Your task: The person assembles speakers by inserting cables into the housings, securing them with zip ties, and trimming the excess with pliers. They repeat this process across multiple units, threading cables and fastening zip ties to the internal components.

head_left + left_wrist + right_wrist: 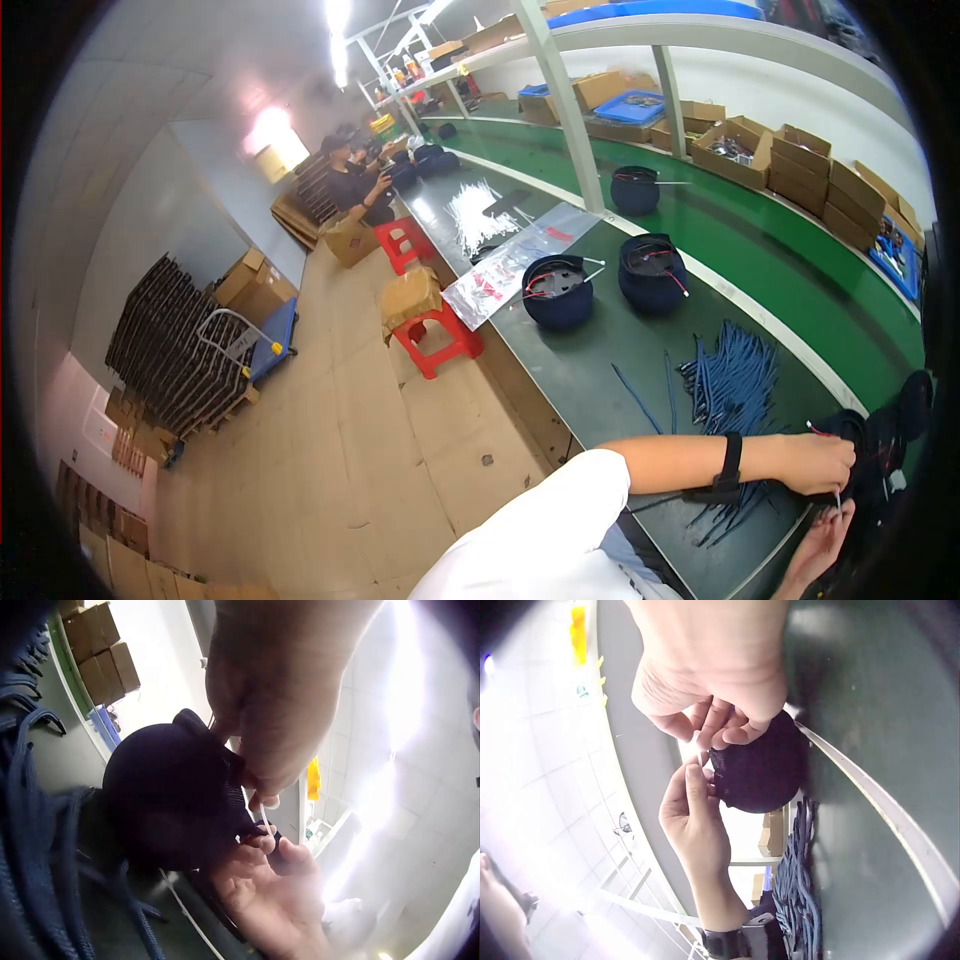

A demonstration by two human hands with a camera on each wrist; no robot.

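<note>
At the right of the head view, my left hand [818, 463] and right hand [822, 540] meet at the edge of a dark navy cap [165, 795]. A thin white strip [266, 819] runs between their fingertips beside the cap's rim. My left hand [697, 817] pinches the strip between thumb and fingers. Curled fingers of my right hand [712, 675] pinch its other end, close against the cap [761, 769]. Fingertips partly cover the strip, and the cap's inside is hidden in both wrist views.
Blue cords [735, 380] lie piled beside my left forearm. Two navy caps with wires [558, 292] [652, 275] stand farther along the table, near a plastic bag [515, 262] and white strips [478, 215]. Another cap [634, 190] sits on the green belt [740, 235]. Boxes line the back; a person sits beyond.
</note>
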